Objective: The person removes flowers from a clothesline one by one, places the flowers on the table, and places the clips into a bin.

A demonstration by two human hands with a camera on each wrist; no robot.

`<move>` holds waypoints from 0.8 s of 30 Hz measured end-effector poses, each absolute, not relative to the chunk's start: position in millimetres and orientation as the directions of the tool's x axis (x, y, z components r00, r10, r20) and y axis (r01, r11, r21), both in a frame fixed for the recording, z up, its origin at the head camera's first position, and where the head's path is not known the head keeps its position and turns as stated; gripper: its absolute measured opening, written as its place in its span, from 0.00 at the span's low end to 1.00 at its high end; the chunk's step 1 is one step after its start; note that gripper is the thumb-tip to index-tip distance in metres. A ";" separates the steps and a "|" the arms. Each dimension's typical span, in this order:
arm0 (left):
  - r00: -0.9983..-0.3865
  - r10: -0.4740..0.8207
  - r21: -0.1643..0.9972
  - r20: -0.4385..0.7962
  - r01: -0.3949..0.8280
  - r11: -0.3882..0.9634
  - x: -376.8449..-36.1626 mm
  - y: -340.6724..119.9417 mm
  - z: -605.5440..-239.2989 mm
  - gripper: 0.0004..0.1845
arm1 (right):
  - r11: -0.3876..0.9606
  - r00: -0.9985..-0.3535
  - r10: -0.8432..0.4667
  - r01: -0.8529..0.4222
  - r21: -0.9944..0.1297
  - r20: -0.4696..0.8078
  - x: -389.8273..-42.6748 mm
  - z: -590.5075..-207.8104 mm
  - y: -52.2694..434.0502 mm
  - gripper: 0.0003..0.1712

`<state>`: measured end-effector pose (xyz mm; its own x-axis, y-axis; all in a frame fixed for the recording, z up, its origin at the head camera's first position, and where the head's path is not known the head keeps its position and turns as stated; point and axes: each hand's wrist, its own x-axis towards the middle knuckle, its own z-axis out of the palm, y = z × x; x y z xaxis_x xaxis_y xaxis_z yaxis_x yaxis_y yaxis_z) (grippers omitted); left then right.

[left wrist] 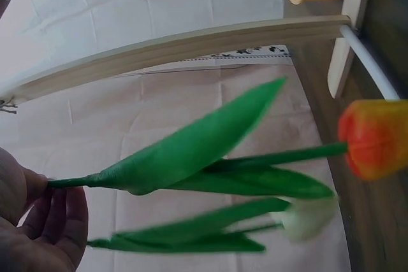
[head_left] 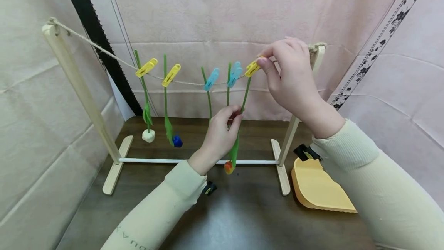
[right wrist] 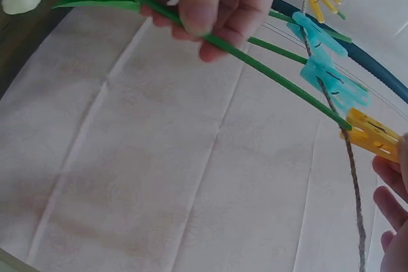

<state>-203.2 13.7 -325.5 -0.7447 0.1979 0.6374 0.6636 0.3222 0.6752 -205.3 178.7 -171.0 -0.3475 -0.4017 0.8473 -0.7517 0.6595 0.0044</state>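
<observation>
Right now the orange tulip (head_left: 229, 167) hangs head-down, stem running up from my left hand (head_left: 222, 132), which pinches it, to the yellow clothespin (head_left: 252, 68) squeezed in my right hand (head_left: 291, 76) on the twine (head_left: 104, 51) above the counter (head_left: 243, 211).

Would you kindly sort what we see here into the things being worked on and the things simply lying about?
In use:
- left hand pinching the orange tulip by its stem
- right hand pinching the yellow peg
- twine line

Lying about:
- white tulip
- blue flower
- blue pegs
- yellow tray
</observation>
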 end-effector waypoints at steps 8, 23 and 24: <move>-0.722 0.335 0.616 0.606 0.692 0.376 -194.1 -3.9 -333.1 0.09 | 0.614 -0.286 -0.355 -0.789 -0.008 0.890 -194.8 -170.0 179.5 0.07; -0.650 0.654 0.373 0.387 0.759 0.534 -163.7 -54.2 -371.1 0.11 | 0.548 -0.342 -0.518 -0.837 -0.003 0.784 -151.3 -243.7 223.9 0.26; -0.648 0.666 0.364 0.370 0.760 0.538 -162.1 -57.3 -375.5 0.11 | 0.561 -0.357 -0.519 -0.828 -0.006 0.777 -149.3 -252.3 229.4 0.26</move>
<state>-162.1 -57.3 -375.5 -0.6481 0.6657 0.3698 0.7603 0.5378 0.3643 -149.3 229.4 -252.3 -0.3574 -0.5186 0.7768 -0.8278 0.5609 -0.0064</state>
